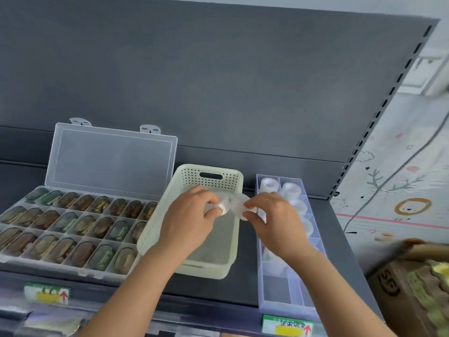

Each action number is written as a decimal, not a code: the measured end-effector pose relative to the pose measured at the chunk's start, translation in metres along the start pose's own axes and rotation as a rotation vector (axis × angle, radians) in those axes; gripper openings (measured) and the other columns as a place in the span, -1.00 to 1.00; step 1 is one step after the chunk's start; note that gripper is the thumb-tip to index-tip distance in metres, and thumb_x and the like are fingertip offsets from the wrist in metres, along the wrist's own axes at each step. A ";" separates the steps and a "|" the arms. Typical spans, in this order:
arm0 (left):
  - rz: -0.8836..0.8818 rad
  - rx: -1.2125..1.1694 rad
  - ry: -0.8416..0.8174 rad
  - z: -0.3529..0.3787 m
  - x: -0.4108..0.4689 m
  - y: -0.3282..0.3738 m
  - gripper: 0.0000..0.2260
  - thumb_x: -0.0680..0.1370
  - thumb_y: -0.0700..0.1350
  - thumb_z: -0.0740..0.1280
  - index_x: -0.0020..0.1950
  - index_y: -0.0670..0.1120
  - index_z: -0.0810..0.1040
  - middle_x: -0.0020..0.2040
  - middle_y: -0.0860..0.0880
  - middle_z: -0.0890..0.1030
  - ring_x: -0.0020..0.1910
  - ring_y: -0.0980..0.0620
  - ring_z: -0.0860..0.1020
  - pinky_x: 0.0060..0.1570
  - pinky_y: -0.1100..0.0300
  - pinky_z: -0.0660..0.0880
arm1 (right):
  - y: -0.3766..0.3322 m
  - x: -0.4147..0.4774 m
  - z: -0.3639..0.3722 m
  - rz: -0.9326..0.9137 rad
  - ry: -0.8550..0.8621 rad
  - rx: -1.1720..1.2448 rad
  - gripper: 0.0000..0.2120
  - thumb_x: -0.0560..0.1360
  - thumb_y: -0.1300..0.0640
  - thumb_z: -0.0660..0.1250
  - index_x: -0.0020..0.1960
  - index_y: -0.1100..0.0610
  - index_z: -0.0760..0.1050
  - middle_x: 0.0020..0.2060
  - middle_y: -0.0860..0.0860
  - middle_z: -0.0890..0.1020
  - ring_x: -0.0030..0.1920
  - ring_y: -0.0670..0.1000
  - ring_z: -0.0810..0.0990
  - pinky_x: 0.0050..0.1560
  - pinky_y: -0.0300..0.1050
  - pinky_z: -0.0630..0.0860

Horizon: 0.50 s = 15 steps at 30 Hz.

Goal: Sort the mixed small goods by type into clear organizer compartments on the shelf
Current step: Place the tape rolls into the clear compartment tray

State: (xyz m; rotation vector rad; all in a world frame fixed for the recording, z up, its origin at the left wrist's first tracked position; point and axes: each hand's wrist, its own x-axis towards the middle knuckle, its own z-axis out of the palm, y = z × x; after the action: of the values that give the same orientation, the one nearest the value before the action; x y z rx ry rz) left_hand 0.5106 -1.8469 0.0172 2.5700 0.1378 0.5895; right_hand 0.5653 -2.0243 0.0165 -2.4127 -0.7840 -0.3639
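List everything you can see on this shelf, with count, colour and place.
Lidded organizer: one, clear, lid open, shelf left.
Oval goods: many, brown and green, in its compartments.
Basket: one, cream, perforated, shelf centre.
Narrow organizer: one, clear bluish, right of the basket.
White rolls: at least four, in its far compartments.
Held rolls: apparently two, white, above the basket.
Price labels: two, green and yellow, shelf edge.
Cardboard box: one, brown, lower right.
Left hand: pinches one held roll.
Right hand: pinches the other.
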 end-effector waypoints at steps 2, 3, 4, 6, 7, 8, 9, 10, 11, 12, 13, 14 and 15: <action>-0.003 -0.028 -0.036 0.004 -0.012 0.016 -0.90 0.52 -0.01 0.37 -0.01 0.03 0.60 0.08 0.20 0.54 -0.11 0.13 0.49 -0.19 0.27 0.36 | 0.008 -0.017 -0.016 0.009 -0.005 0.008 -0.87 0.47 0.16 0.40 0.01 0.11 0.63 -0.06 -0.02 0.66 0.00 0.03 0.54 -0.09 -0.19 0.42; -0.007 -0.044 -0.054 0.006 -0.018 0.023 -0.90 0.52 0.00 0.37 -0.01 0.04 0.60 0.07 0.22 0.53 -0.11 0.14 0.49 -0.16 0.25 0.37 | 0.013 -0.025 -0.023 0.016 -0.012 0.004 -0.86 0.47 0.14 0.40 0.02 0.09 0.63 -0.06 -0.04 0.66 -0.01 0.01 0.54 -0.10 -0.21 0.42; -0.007 -0.060 -0.069 0.009 -0.024 0.031 -0.91 0.52 0.00 0.37 -0.01 0.05 0.60 0.05 0.23 0.53 -0.10 0.14 0.49 -0.14 0.25 0.38 | 0.017 -0.033 -0.030 0.024 -0.021 0.002 -0.86 0.48 0.12 0.40 0.03 0.07 0.63 -0.05 -0.06 0.66 -0.03 -0.01 0.54 -0.10 -0.20 0.44; -0.001 -0.088 -0.091 0.015 -0.036 0.044 -0.93 0.51 -0.01 0.39 -0.04 0.06 0.60 0.00 0.24 0.53 -0.11 0.16 0.48 -0.14 0.26 0.39 | 0.026 -0.048 -0.043 0.042 -0.047 0.014 -0.86 0.47 0.10 0.41 0.02 0.06 0.64 -0.06 -0.08 0.65 -0.05 -0.03 0.56 -0.07 -0.14 0.51; 0.007 -0.102 -0.098 0.017 -0.041 0.050 -0.94 0.50 -0.02 0.40 -0.05 0.06 0.60 -0.02 0.23 0.53 -0.14 0.19 0.48 -0.15 0.27 0.39 | 0.030 -0.055 -0.050 0.051 -0.061 0.022 -0.86 0.46 0.09 0.42 0.01 0.05 0.64 -0.07 -0.09 0.65 -0.06 -0.04 0.56 -0.05 -0.13 0.53; 0.018 -0.118 -0.105 0.020 -0.046 0.057 -0.95 0.49 -0.03 0.41 -0.06 0.06 0.60 -0.05 0.23 0.53 -0.17 0.21 0.47 -0.17 0.29 0.40 | 0.033 -0.062 -0.056 0.057 -0.073 0.030 -0.87 0.46 0.09 0.43 0.00 0.04 0.64 -0.09 -0.11 0.65 -0.06 -0.05 0.57 -0.05 -0.13 0.53; 0.030 -0.137 -0.113 0.023 -0.051 0.062 -0.95 0.48 -0.04 0.41 -0.08 0.06 0.61 -0.08 0.23 0.53 -0.20 0.23 0.47 -0.18 0.31 0.40 | 0.037 -0.069 -0.061 0.060 -0.082 0.037 -0.88 0.45 0.09 0.44 -0.02 0.03 0.64 -0.10 -0.12 0.66 -0.07 -0.07 0.57 -0.05 -0.16 0.53; 0.042 -0.153 -0.126 0.025 -0.055 0.068 -0.95 0.48 -0.05 0.42 -0.08 0.05 0.61 -0.10 0.22 0.53 -0.20 0.24 0.47 -0.18 0.32 0.41 | 0.041 -0.074 -0.066 0.064 -0.087 0.047 -0.89 0.44 0.09 0.45 -0.03 0.03 0.64 -0.12 -0.13 0.66 -0.08 -0.08 0.57 -0.06 -0.20 0.51; 0.057 -0.164 -0.144 0.029 -0.060 0.072 -0.95 0.47 -0.05 0.42 -0.08 0.05 0.62 -0.11 0.22 0.53 -0.20 0.23 0.48 -0.17 0.30 0.43 | 0.045 -0.080 -0.071 0.071 -0.093 0.056 -0.89 0.43 0.09 0.45 -0.04 0.02 0.65 -0.13 -0.13 0.66 -0.11 -0.10 0.56 -0.08 -0.25 0.48; 0.071 -0.168 -0.167 0.032 -0.064 0.077 -0.94 0.48 -0.05 0.41 -0.07 0.05 0.62 -0.11 0.22 0.53 -0.19 0.22 0.49 -0.18 0.29 0.43 | 0.049 -0.086 -0.075 0.078 -0.105 0.057 -0.89 0.43 0.08 0.46 -0.04 0.02 0.65 -0.12 -0.14 0.65 -0.14 -0.14 0.54 -0.10 -0.32 0.43; 0.081 -0.164 -0.190 0.035 -0.067 0.080 -0.93 0.48 -0.05 0.41 -0.05 0.06 0.63 -0.11 0.23 0.53 -0.20 0.22 0.49 -0.19 0.31 0.42 | 0.052 -0.091 -0.079 0.081 -0.122 0.050 -0.89 0.43 0.07 0.45 -0.04 0.01 0.65 -0.12 -0.16 0.65 -0.18 -0.20 0.49 -0.13 -0.41 0.37; 0.090 -0.148 -0.212 0.038 -0.071 0.082 -0.92 0.49 -0.04 0.40 -0.03 0.06 0.63 -0.11 0.23 0.52 -0.20 0.22 0.48 -0.22 0.34 0.38 | 0.055 -0.096 -0.082 0.081 -0.145 0.035 -0.88 0.44 0.06 0.45 -0.03 0.00 0.65 -0.12 -0.17 0.64 -0.22 -0.23 0.46 -0.17 -0.46 0.32; 0.099 -0.120 -0.232 0.042 -0.075 0.084 -0.90 0.50 -0.03 0.38 -0.01 0.07 0.63 -0.10 0.24 0.51 -0.20 0.23 0.47 -0.24 0.39 0.34 | 0.058 -0.100 -0.084 0.077 -0.171 0.017 -0.88 0.44 0.06 0.44 -0.03 -0.01 0.65 -0.12 -0.17 0.63 -0.24 -0.25 0.43 -0.19 -0.47 0.30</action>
State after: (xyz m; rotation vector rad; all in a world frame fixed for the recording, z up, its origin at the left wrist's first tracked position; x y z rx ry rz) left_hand 0.4605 -1.9541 -0.0028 2.5156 -0.1014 0.3195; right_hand 0.5144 -2.1580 0.0171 -2.4737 -0.7605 -0.1214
